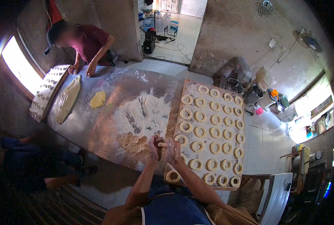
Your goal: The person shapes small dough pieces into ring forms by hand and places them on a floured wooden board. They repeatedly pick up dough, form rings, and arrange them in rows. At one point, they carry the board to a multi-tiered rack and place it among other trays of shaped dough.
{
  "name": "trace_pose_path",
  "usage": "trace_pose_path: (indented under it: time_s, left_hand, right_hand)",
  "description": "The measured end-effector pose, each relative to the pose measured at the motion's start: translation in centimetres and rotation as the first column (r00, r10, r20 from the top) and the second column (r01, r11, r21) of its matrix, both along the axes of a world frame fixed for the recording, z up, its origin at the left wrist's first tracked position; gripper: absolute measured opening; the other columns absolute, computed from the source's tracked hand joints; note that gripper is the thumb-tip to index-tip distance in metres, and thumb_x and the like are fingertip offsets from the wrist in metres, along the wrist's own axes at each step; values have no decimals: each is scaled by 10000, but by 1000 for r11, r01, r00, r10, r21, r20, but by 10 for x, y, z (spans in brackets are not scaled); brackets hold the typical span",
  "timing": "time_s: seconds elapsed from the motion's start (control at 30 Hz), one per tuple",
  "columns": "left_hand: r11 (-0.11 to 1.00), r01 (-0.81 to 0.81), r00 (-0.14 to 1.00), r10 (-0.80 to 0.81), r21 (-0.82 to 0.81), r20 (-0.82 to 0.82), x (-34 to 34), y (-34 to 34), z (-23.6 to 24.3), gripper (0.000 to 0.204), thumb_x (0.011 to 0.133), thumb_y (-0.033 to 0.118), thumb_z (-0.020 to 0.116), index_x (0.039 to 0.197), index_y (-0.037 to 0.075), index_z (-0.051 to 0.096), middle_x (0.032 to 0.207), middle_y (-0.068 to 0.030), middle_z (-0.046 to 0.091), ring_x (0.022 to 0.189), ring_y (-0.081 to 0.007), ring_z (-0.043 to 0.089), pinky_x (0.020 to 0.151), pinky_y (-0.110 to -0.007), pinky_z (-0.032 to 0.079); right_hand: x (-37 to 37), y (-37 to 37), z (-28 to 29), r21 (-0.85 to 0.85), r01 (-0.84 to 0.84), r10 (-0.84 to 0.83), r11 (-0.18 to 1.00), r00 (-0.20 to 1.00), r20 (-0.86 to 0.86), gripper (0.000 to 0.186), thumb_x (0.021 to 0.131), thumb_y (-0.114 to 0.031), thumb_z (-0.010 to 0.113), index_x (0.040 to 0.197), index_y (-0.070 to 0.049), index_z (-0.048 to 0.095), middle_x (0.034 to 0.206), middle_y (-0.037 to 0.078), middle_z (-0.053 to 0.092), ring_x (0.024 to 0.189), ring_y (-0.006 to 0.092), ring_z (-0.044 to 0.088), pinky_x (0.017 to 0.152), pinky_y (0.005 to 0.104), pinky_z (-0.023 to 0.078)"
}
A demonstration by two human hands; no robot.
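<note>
A blue apron (176, 210), then both hands (154, 147) holding pale dough (162, 144).

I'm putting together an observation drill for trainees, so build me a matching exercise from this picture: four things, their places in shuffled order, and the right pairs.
Things
1. Small dough piece
2. Dough rings
3. Yellow dough lump
4. Fan

Places
A. Mounted on the wall at the upper right
B. Laid out in rows on the board
C. Between the left hand and the right hand
D. On the table, left of the spread flour

Right pairs: 1-C, 2-B, 3-D, 4-A
</note>
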State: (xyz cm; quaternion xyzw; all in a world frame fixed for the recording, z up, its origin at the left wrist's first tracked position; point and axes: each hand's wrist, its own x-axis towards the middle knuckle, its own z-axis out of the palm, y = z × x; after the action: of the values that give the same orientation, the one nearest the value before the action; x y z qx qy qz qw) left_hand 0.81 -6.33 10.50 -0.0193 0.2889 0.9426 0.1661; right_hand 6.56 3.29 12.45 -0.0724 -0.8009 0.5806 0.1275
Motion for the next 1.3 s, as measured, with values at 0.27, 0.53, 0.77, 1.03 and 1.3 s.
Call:
trace_pose_path:
  time_s: [0.27,0.53,0.77,1.03,1.3]
  left_hand:
    - [997,13,1000,-12,-74,20,2,49,22,322,946,394,443,824,98,478,692,-25,478,659,-155,533,587,-277,443]
    - [905,23,986,-92,-424,-142,5,69,21,426,949,458,445,965,46,552,813,-48,536,745,-165,536,692,-332,457]
    - [831,99,994,-57,-548,93,8,95,30,347,955,377,445,951,62,591,847,-43,593,688,-148,545,620,-309,467]
    - [898,-63,997,78,-434,17,-7,138,56,270,948,315,445,933,66,550,799,-30,571,652,-145,559,586,-296,460]
    - [787,-89,993,24,-610,-114,-42,164,74,298,956,347,434,863,98,567,798,-38,564,721,-169,588,652,-322,494]
  right_hand:
    - [-9,33,-47,-418,115,-152,901,987,-57,417,982,-336,476,829,22,624,694,38,567,577,134,468,528,302,384]
    - [-5,76,17,-334,27,35,942,984,176,484,999,-356,436,847,54,644,788,82,653,708,161,579,671,330,483]
    - [-11,108,11,-302,-20,120,953,941,317,528,1003,-400,423,841,56,636,774,96,652,727,170,602,702,339,502]
    - [-37,139,-1,-239,27,-23,971,1000,20,463,973,-344,448,701,-11,619,674,101,626,561,195,552,520,327,409]
    - [-72,178,45,-7,-87,87,996,983,162,489,968,-336,431,696,14,640,663,148,649,555,297,588,566,458,428]
